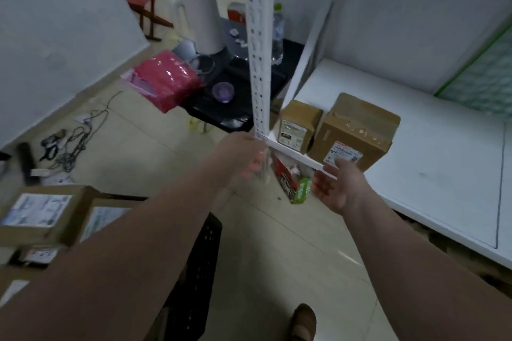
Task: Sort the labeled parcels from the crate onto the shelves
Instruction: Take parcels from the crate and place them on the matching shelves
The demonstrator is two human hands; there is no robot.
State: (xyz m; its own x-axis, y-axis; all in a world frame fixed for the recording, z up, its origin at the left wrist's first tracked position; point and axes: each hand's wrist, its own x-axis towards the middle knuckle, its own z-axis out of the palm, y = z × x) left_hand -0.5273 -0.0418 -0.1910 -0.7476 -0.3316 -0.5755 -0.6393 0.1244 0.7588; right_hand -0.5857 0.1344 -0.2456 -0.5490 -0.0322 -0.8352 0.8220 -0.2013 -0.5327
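My right grip (pixel 338 185) is spread open and empty at the front edge of the shelf (pixel 415 174), just below the larger parcel (pixel 357 133), my left grip (pixel 249 158) is too blurred by the upright post (pixel 259 63) to read, so I'd nudge that box flush beside the smaller parcel (pixel 299 124), labels outward.

The shipping labels (pixel 343 154) on the parcels (pixel 360 124) are too blurred to read
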